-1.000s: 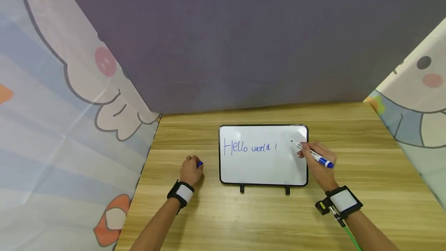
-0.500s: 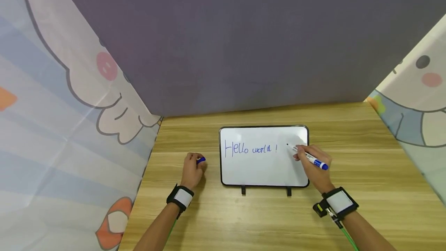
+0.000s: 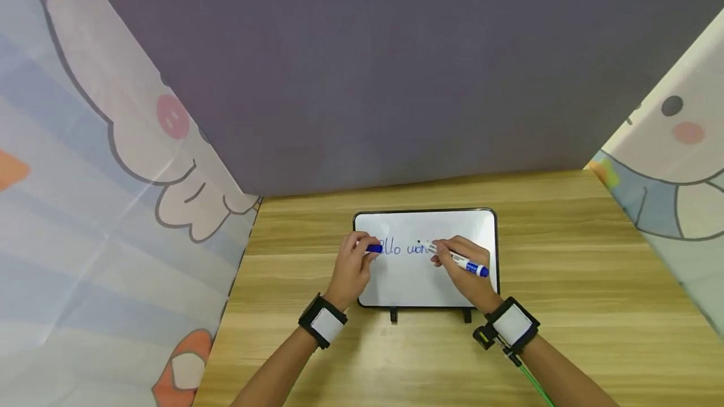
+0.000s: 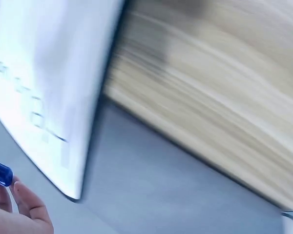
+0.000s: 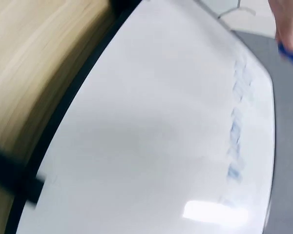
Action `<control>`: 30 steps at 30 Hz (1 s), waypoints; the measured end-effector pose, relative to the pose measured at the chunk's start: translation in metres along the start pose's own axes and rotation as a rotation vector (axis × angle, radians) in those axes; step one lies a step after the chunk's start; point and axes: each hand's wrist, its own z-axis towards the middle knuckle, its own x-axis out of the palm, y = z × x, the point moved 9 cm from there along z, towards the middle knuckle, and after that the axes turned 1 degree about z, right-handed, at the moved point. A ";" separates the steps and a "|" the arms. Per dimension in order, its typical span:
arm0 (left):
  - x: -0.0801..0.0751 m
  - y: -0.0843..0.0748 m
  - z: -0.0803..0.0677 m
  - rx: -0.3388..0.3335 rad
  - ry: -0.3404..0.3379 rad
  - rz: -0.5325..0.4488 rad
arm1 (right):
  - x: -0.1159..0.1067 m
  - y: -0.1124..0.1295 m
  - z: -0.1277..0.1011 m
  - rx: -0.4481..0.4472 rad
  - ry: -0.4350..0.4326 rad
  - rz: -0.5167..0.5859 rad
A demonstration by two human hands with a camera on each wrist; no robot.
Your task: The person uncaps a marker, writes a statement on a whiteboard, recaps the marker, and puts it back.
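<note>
My right hand (image 3: pixel 466 269) grips a white marker (image 3: pixel 452 257) with a blue end, its bare dark tip pointing left over the whiteboard (image 3: pixel 418 287). Between the fingertips of my left hand (image 3: pixel 352 269) is a blue marker cap (image 3: pixel 373 248), pinched near the board's left side. "Hello world !" is written in blue on the board; the hands cover parts of it in the head view. The left wrist view shows the blue cap (image 4: pixel 1 173) in the fingers at its lower left edge. In the right wrist view the left hand (image 5: pixel 287 19) with the cap appears at the upper right.
The black-framed whiteboard stands on two small black feet (image 3: pixel 393 314) on the wood-grain table (image 3: pixel 565 256). A grey panel (image 3: pixel 362 80) rises behind, with cartoon-print sheets (image 3: pixel 85 237) at both sides. A green cable (image 3: pixel 534 383) runs from the right wrist strap.
Both hands have come towards each other in front of the board: the left moved right with the cap, lifting from the table, and the right moved left with the marker.
</note>
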 end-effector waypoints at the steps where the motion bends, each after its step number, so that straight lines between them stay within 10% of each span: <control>1: 0.003 -0.006 0.001 0.014 0.015 0.000 | 0.006 0.001 -0.001 -0.008 0.022 0.008; 20: 0.031 -0.047 0.011 0.146 0.112 -0.011 | 0.025 0.014 -0.004 0.013 0.109 0.164; 30: 0.035 -0.053 0.009 0.139 0.174 -0.147 | 0.026 -0.007 -0.002 0.282 0.159 0.220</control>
